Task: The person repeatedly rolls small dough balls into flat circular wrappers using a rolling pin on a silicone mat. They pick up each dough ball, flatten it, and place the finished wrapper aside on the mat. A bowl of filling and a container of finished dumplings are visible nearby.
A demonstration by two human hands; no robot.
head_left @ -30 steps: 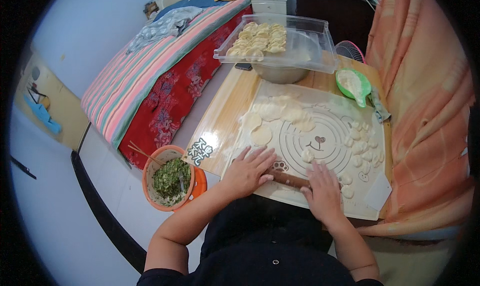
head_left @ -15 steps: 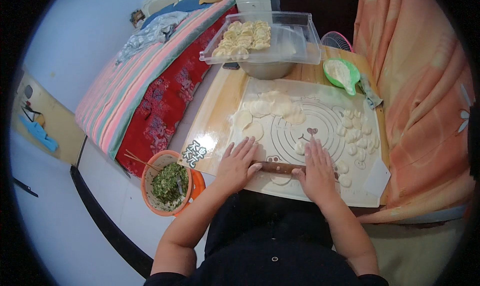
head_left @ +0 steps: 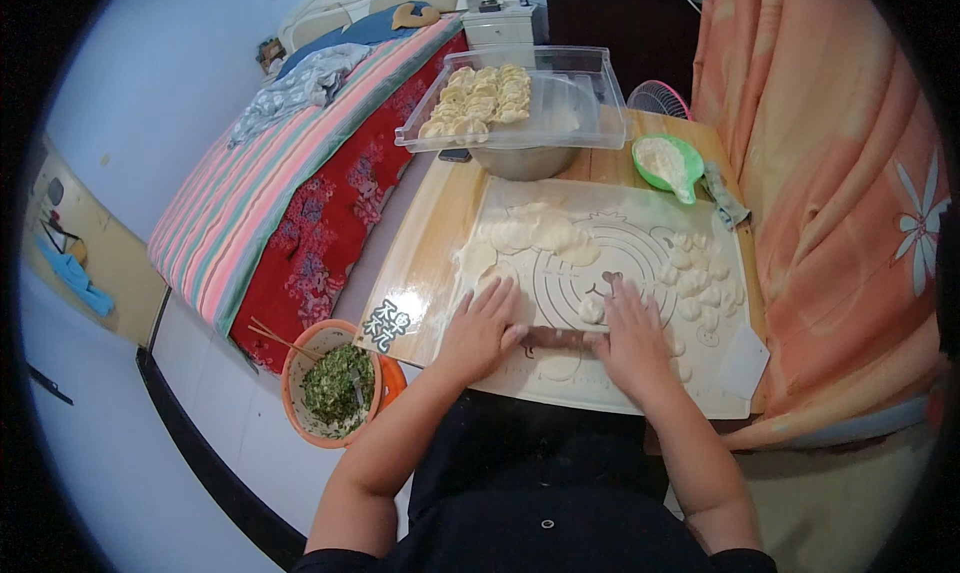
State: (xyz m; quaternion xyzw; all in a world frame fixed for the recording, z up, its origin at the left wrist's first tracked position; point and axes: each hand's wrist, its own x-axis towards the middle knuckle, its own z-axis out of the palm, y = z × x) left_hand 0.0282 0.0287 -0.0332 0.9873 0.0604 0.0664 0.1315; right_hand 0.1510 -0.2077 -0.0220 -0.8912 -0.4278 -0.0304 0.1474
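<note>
My left hand (head_left: 480,331) and my right hand (head_left: 632,341) lie palm down on a brown wooden rolling pin (head_left: 556,340), one at each end, fingers stretched forward. A flat round of dough (head_left: 560,370) shows just on the near side of the pin. Ahead of my right fingertips is a small lump of dough (head_left: 591,309). Thin rolled wrappers (head_left: 540,231) overlap at the far left of the white printed mat (head_left: 505,375). Several small dough pieces (head_left: 703,285) are scattered to the right. My palms hide both ends of the pin.
A clear plastic tray (head_left: 590,133) of filled dumplings (head_left: 485,98) rests on a metal bowl (head_left: 525,163). At the back right is a green scoop (head_left: 668,166) with flour. A bowl of chopped green filling (head_left: 338,385) stands low at the left. An orange curtain (head_left: 820,223) hangs along the right.
The whole view has shifted slightly, so the table and tray appear lower. My hands stay flat on the rolling pin, which has moved only a little.
</note>
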